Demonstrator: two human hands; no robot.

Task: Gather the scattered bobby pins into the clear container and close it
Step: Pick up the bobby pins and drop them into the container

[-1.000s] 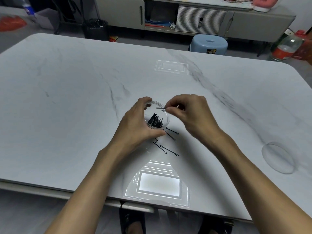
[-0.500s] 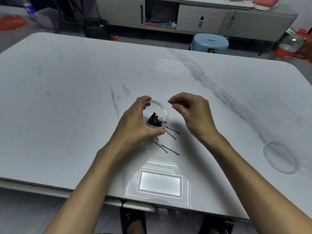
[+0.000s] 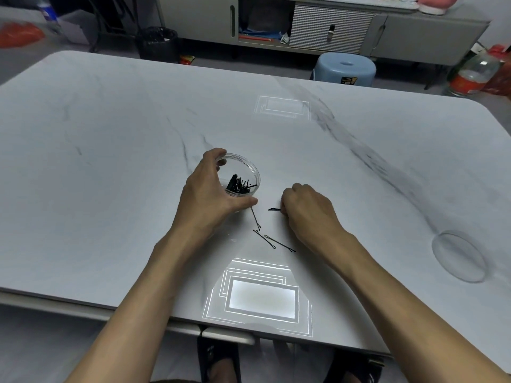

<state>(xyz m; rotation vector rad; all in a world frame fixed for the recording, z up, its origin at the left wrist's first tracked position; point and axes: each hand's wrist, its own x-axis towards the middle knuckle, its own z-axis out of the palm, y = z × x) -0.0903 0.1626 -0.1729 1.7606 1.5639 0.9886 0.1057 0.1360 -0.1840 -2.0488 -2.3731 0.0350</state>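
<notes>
A small round clear container stands on the marble table with several black bobby pins inside. My left hand is wrapped around its left side, holding it. My right hand rests on the table to the right, fingers pinched on a bobby pin lying flat. Three more loose pins lie nearer me: one just under the container, two crossing below. The clear lid lies far right on the table.
The white marble table has bright light reflections near its front edge and in its middle. Beyond the far edge stand a blue stool, a black bin, a grey cabinet and a bottle.
My right hand dropped a pin into the container, then moved down and right to the table and pinched another loose pin. My left hand kept hold of the container.
</notes>
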